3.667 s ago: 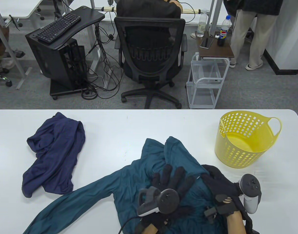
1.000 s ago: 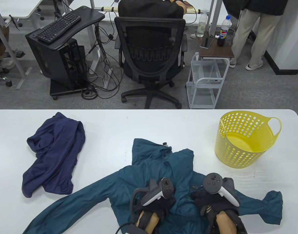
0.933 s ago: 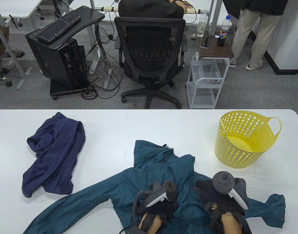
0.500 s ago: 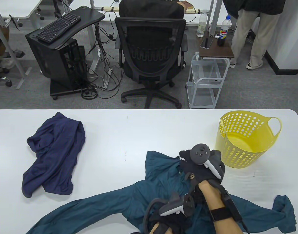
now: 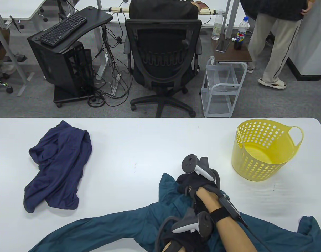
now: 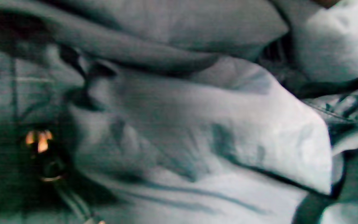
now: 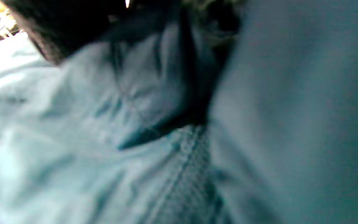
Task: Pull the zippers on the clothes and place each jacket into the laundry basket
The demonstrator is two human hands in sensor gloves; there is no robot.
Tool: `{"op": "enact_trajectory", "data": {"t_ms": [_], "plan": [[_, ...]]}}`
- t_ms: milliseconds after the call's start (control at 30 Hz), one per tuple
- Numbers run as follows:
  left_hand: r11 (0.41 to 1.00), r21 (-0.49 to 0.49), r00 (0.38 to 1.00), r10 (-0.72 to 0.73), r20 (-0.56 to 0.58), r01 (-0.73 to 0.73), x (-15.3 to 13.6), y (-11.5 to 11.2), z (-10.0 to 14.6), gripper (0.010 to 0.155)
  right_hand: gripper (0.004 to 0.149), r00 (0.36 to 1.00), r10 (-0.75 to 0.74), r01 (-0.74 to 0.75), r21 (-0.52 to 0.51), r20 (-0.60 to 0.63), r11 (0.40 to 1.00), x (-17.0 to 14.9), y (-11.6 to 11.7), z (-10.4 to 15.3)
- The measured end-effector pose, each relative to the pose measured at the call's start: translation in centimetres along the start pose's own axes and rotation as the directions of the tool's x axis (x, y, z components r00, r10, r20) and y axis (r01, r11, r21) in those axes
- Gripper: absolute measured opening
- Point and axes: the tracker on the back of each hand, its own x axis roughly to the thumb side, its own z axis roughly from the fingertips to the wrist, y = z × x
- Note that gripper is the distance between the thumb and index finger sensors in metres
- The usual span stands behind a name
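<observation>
A teal jacket (image 5: pixel 118 227) lies spread along the table's near edge, one sleeve trailing left and the other right. My right hand (image 5: pixel 185 184) reaches forward across it and grips the bunched fabric at its top end, fingers curled under and hidden. My left hand (image 5: pixel 191 213) sits low on the jacket's body beneath my right forearm and holds the cloth there; its fingers are hidden. Both wrist views are blurred and filled by teal fabric (image 6: pixel 197 124) (image 7: pixel 73 155). A navy jacket (image 5: pixel 58 165) lies crumpled at the left. The yellow laundry basket (image 5: pixel 263 168) stands at the right with nothing in it.
The white table (image 5: pixel 139 141) ends at its far edge behind the basket. Beyond it are an office chair (image 5: pixel 163 60) with a seated person, a wire cart (image 5: pixel 221 89) and a standing person (image 5: pixel 278 39).
My right hand went from the jacket's lower front up to its top end, then shifted left. The collar end has bunched and slid toward me. My left hand moved slightly right.
</observation>
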Motion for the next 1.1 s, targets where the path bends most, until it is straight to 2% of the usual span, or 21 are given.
{"op": "enact_trajectory", "data": {"t_ms": [67,100,133,167,200,233,300,333,367,400,433,467,567,700,833,900,967,1100], "plan": [[1.000,0.016,0.999,0.012,-0.035,-0.012,-0.3,0.2,0.3,0.062,0.038,0.979,-0.198,0.201,-0.083,0.044,0.976,0.0,-2.6,0.7],[0.999,0.033,0.998,0.023,-0.060,-0.021,-0.5,0.4,0.5,0.062,0.039,0.932,-0.353,0.362,-0.153,0.085,0.920,-0.3,-4.4,1.3],[0.998,0.050,0.997,0.030,-0.070,-0.027,-0.6,0.6,0.7,0.062,0.038,0.896,-0.430,0.443,-0.193,0.107,0.876,-0.5,-5.4,1.6],[0.996,0.076,0.996,0.042,-0.079,-0.036,-0.9,0.9,1.0,0.062,0.038,0.823,-0.549,0.567,-0.257,0.144,0.782,-1.0,-7.0,2.3],[0.995,0.091,0.995,0.053,-0.082,-0.045,-1.0,1.1,1.2,0.062,0.038,0.772,-0.612,0.633,-0.301,0.173,0.713,-1.4,-8.0,2.9],[0.992,0.110,0.993,0.076,-0.093,-0.066,-1.3,1.4,1.5,0.062,0.038,0.703,-0.682,0.701,-0.360,0.203,0.615,-2.1,-9.2,3.5],[0.985,0.150,0.990,0.096,-0.101,-0.081,-1.7,1.7,1.7,0.062,0.040,0.602,-0.768,0.762,-0.445,0.219,0.470,-3.2,-10.5,4.3],[0.984,0.157,0.989,0.100,-0.105,-0.083,-1.8,1.7,1.8,0.062,0.045,0.585,-0.779,0.767,-0.465,0.225,0.442,-3.6,-10.7,4.4],[0.984,0.159,0.988,0.103,-0.111,-0.085,-2.0,1.8,1.8,0.063,0.054,0.589,-0.777,0.766,-0.461,0.222,0.448,-3.9,-10.8,4.3],[0.983,0.158,0.988,0.109,-0.113,-0.091,-2.2,1.9,1.8,0.063,0.067,0.614,-0.772,0.752,-0.420,0.166,0.507,-4.4,-10.7,4.2],[0.983,0.158,0.987,0.117,-0.113,-0.098,-2.4,1.9,1.8,0.064,0.070,0.630,-0.764,0.742,-0.395,0.137,0.541,-4.7,-10.5,4.3],[0.981,0.157,0.985,0.134,-0.112,-0.116,-2.6,2.0,1.8,0.064,0.072,0.654,-0.747,0.728,-0.370,0.120,0.578,-5.0,-10.3,4.4],[0.972,0.178,0.977,0.177,-0.121,-0.154,-3.6,2.4,2.1,0.065,0.074,0.675,-0.734,0.708,-0.350,0.078,0.613,-5.7,-9.3,4.7],[0.950,0.261,0.950,0.228,-0.215,-0.169,-5.9,3.2,2.8,0.065,0.071,0.741,-0.671,0.640,-0.299,0.000,0.708,-6.6,-7.9,5.3],[0.898,0.399,0.891,0.326,-0.317,-0.187,-9.3,3.8,3.4,0.064,0.065,0.892,-0.427,0.387,-0.235,-0.148,0.892,-6.7,-5.8,5.3],[0.860,0.473,0.867,0.375,-0.326,-0.194,-10.7,3.9,3.4,0.063,0.064,0.948,-0.280,0.253,-0.171,-0.151,0.952,-6.1,-4.5,4.9],[0.834,0.504,0.850,0.420,-0.318,-0.224,-11.5,3.6,2.9,0.062,0.062,0.983,-0.168,0.161,-0.099,-0.066,0.982,-5.2,-2.6,4.3],[0.868,0.475,0.881,0.331,-0.338,-0.144,-11.7,3.2,1.2,0.063,0.057,1.000,0.015,-0.013,0.085,-0.024,0.996,-3.9,1.8,4.2]]}}
